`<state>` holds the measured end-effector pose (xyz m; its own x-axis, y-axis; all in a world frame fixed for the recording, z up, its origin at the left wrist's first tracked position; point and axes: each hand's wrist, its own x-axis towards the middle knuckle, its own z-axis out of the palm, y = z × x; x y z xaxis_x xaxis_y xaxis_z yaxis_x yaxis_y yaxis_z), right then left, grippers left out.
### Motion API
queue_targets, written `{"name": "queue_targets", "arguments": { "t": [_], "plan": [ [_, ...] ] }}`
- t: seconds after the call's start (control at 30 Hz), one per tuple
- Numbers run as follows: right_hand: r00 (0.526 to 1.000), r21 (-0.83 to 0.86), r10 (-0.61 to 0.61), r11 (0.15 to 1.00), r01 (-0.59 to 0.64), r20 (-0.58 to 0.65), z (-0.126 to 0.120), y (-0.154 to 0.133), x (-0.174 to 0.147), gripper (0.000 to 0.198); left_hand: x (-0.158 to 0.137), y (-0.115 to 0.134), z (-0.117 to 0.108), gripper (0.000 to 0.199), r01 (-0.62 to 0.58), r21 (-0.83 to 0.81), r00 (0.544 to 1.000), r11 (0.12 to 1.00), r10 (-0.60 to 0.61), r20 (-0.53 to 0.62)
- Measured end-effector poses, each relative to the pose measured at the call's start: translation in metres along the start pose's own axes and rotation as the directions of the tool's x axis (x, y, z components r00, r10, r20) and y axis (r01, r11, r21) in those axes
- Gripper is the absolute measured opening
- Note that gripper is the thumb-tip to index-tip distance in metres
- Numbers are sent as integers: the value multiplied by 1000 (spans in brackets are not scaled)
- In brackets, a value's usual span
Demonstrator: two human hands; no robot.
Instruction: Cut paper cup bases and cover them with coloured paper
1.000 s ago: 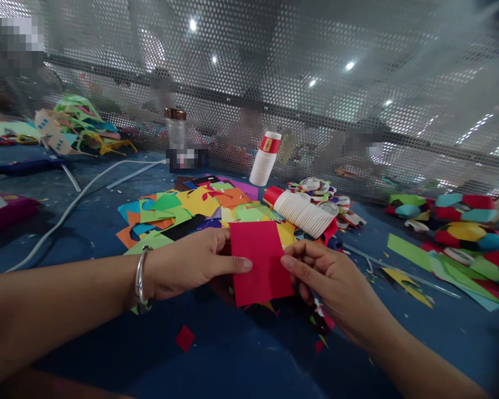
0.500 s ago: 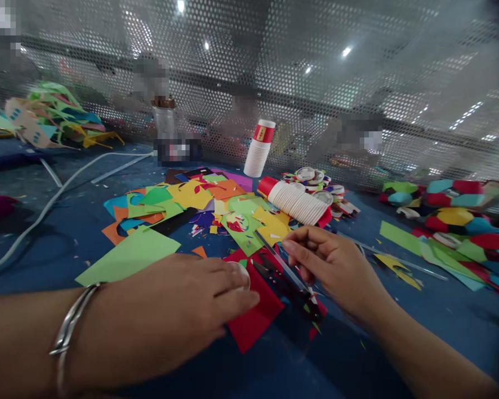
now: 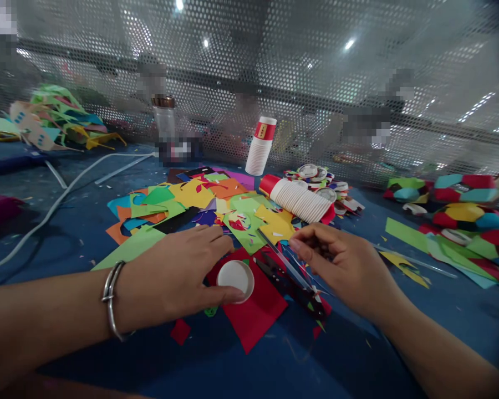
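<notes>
A round white paper cup base (image 3: 235, 277) with a low rim lies on a sheet of red paper (image 3: 253, 321). My left hand (image 3: 177, 271), with a silver bangle at the wrist, reaches beside it, thumb over its near rim and fingers stretched out beyond. Dark scissors (image 3: 293, 285) lie right of the base, along with a clear narrow strip (image 3: 280, 255). My right hand (image 3: 341, 263) hovers by the strip, fingers curled and thumb against the index finger. Anything inside that pinch is hidden.
Coloured paper scraps (image 3: 191, 194) spread over the blue table. Beyond are an upright cup stack (image 3: 258, 155), a lying cup stack (image 3: 301, 199) and a pile of cut cup bases (image 3: 316, 174). Paper shapes (image 3: 461, 216) lie right, a white cable (image 3: 45, 213) left. Perforated metal (image 3: 216, 72) stands behind.
My left hand has moved left and up, its thumb and fingers spreading, so the white cup base shows almost fully. My right hand keeps nearly the same pose.
</notes>
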<state>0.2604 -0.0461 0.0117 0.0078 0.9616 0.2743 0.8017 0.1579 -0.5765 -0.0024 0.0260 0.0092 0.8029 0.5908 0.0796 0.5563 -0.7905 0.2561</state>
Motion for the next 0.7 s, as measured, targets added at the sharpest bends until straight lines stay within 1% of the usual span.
{"name": "queue_targets", "arguments": {
  "t": [0.07, 0.2, 0.3, 0.37, 0.4, 0.57, 0.63, 0.7],
  "plan": [
    [1000, -27, -16, 1000, 16, 12, -1, -1, 0, 19, 0, 5, 0, 60, 12, 8, 1000, 1000, -12, 20],
    [998, -85, -45, 995, 48, 37, -2, -3, -1, 19, 0, 11, -1, 66, 13, 40, 1000, 999, -14, 8],
    [997, -100, -56, 993, 61, 53, -3, -2, -1, 19, 0, 13, -1, 61, 10, 57, 999, 998, -12, 40],
    [994, -95, -66, 993, 74, 85, -4, -2, -1, 20, -1, 13, -1, 57, 5, 70, 999, 998, -9, 52],
    [991, -92, -77, 992, 87, 111, -4, -3, -2, 21, -2, 12, -2, 59, 6, 77, 999, 997, -10, 49],
    [957, -71, -132, 985, 155, 259, -4, -10, -7, 21, -9, 5, -4, 85, 1, 112, 1000, 994, 1, -21],
    [944, -64, -145, 983, 171, 298, -2, -13, -9, 20, -11, 2, -2, 90, -7, 79, 1000, 997, 8, -21],
    [929, -58, -155, 981, 185, 336, -2, -14, -10, 19, -11, 0, 0, 95, -4, 19, 1000, 1000, 4, 5]
  ]
}}
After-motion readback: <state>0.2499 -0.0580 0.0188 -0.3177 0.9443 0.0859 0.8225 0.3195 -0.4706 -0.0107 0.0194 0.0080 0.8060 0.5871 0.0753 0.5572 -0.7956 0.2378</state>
